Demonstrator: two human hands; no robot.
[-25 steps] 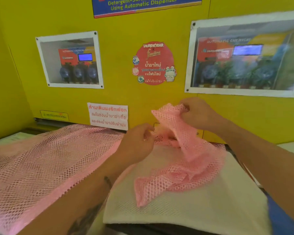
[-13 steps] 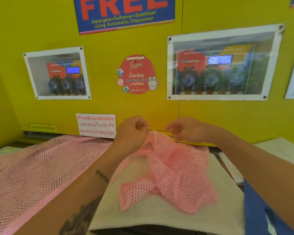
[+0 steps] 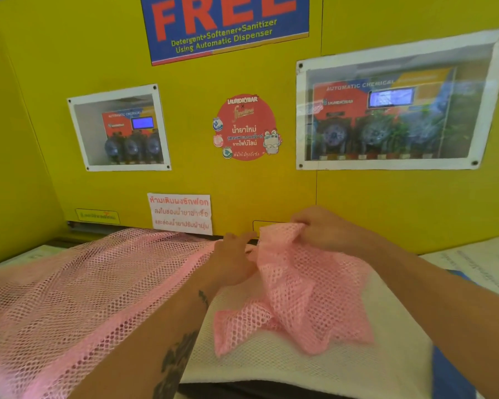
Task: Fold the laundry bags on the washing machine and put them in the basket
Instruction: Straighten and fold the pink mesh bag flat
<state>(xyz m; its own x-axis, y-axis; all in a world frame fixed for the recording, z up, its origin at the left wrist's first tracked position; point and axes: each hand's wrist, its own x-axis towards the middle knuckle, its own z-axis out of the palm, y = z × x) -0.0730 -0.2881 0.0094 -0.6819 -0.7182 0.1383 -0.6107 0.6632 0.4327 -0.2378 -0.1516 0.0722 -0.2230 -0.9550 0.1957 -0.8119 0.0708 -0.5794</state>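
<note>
Now sorting a pink mesh bag (image 3: pixel 308 298) at lower centre.
Right hand (image 3: pixel 326 228) is pinching its top edge; left hand (image 3: pixel 234 260), fingers spread, is lying beside it; larger pink mesh (image 3: pixel 84 289) is filling lower left.

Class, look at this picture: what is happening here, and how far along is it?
A person is handling a small pink mesh laundry bag on a white mesh bag that lies flat. The right hand grips the pink bag's top edge and lifts it, while the left hand lies beside it with fingers extended toward the bag. The bag is crumpled, not yet folded. A larger pink mesh bag lies spread out on the left. No basket is in view.
</note>
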